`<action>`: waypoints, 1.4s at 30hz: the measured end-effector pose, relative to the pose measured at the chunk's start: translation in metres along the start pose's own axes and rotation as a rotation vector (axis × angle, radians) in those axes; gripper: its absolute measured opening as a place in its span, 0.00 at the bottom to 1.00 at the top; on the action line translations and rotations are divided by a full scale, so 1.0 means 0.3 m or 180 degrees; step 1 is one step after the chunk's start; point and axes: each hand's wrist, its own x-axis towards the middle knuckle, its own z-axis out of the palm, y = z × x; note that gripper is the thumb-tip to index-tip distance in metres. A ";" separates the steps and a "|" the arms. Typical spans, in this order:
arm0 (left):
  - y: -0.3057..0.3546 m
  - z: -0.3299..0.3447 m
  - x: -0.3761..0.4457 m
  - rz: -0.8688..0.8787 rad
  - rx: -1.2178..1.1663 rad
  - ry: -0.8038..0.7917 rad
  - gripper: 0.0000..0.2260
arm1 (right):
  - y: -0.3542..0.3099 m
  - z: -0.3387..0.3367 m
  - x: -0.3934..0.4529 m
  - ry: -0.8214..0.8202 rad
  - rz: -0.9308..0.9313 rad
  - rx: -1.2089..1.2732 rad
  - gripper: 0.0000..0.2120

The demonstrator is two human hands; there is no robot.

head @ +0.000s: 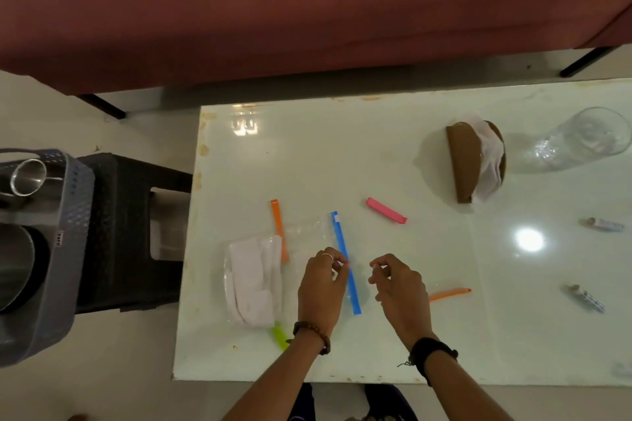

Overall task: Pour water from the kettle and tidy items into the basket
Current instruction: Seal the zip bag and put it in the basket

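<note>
Left fingers [337, 263]: curled together at the blue clip [345, 261]; a pinch on the clip or on the bag edge under it is likely, but which of the two cannot be told.
Right fingers [378, 272]: curled and half closed just right of the blue clip; nothing can be seen held between them.
Left hand [319, 287]: laid over the near right part of the clear bag [273, 270].
Right hand [402, 290]: poised above the worktop [376, 147], apart from the left hand.
Risk, slipping film: the bag is thin and glossy, so the clip could be slid off askew and the white contents let loose.
Risk, sweeping: an orange clip [449, 294] lies just right of the right hand and a green clip [280, 337] near the left wrist; either could be knocked off the near edge by a careless move.
Risk, glass: a clear glass [588, 137] stands at the far right, well apart; it would be endangered only by a long reach.
Bag: transparent, flat, white folded material in its left half, a second orange clip [278, 229] across it.
Basket [73, 249]: grey, perforated, on a dark stool [136, 232] left of the worktop, with metal vessels already inside.
Kettle: cannot be identified with certainty.
Other loose items: a pink clip [386, 210] in the middle, a brown holder [475, 161] beyond it.
</note>
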 end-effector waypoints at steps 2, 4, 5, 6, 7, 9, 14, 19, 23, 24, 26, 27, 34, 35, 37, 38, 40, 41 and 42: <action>0.007 0.026 0.002 0.0000 0.0123 0.0021 0.03 | 0.019 -0.009 0.007 -0.0020 -0.0006 -0.0040 0.08; 0.011 0.051 0.010 -0.0061 0.0122 -0.0024 0.05 | 0.036 -0.011 0.011 -0.0126 0.0029 -0.0071 0.08; 0.012 0.061 0.017 -0.0127 0.0093 -0.0079 0.07 | 0.044 -0.008 0.013 -0.0210 0.0068 -0.0073 0.08; 0.012 0.067 0.024 -0.0197 0.0068 -0.0123 0.09 | 0.048 0.001 0.015 -0.0312 0.0112 -0.0065 0.09; 0.012 0.072 0.033 -0.0237 0.0063 -0.0137 0.10 | 0.052 0.014 0.018 -0.0419 0.0152 -0.0024 0.09; 0.012 0.078 0.052 -0.0272 0.0011 -0.0074 0.09 | 0.050 0.049 0.027 -0.0626 0.0225 0.0187 0.11; 0.002 0.050 0.100 -0.0703 -0.0777 -0.0171 0.08 | 0.035 0.119 0.032 -0.0657 0.0410 0.0767 0.11; 0.015 -0.092 0.208 -0.0304 -0.0990 -0.0187 0.14 | 0.012 0.127 -0.012 -0.0676 -0.0192 0.0562 0.09; 0.019 -0.197 0.277 -0.0442 -0.1125 -0.1185 0.10 | 0.000 0.105 -0.045 -0.0717 -0.0546 0.0417 0.08; 0.016 -0.221 0.285 -0.0471 -0.1246 -0.1283 0.07 | -0.005 0.099 -0.042 -0.0698 -0.0582 0.0368 0.08; 0.009 -0.268 0.294 -0.0508 -0.1717 -0.1419 0.04 | -0.024 0.089 -0.028 -0.0620 -0.0609 0.0379 0.07; 0.000 -0.294 0.296 -0.0499 -0.1935 -0.1474 0.05 | -0.039 0.091 -0.016 -0.0560 -0.0619 0.0438 0.07; -0.060 -0.396 0.281 -0.0301 -0.1997 -0.1359 0.06 | -0.238 0.164 0.048 -0.0398 -0.0899 0.1178 0.06; -0.067 -0.407 0.280 -0.0257 -0.1899 -0.1288 0.07 | -0.263 0.180 0.047 -0.0408 -0.0972 0.1139 0.04; -0.080 -0.428 0.277 -0.0224 -0.1789 -0.1186 0.07 | -0.297 0.206 0.042 -0.0345 -0.1092 0.1027 0.05; -0.086 -0.437 0.275 -0.0229 -0.1802 -0.1153 0.07 | -0.309 0.216 0.040 -0.0311 -0.1146 0.0963 0.06; -0.094 -0.452 0.267 -0.0196 -0.1807 -0.1064 0.07 | -0.328 0.229 0.032 -0.0235 -0.1220 0.0894 0.07; -0.092 -0.455 0.263 -0.0150 -0.1782 -0.1006 0.08 | -0.332 0.231 0.026 -0.0168 -0.1224 0.0915 0.07; -0.088 -0.460 0.260 -0.0098 -0.1768 -0.0932 0.08 | -0.333 0.234 0.017 -0.0096 -0.1219 0.0954 0.07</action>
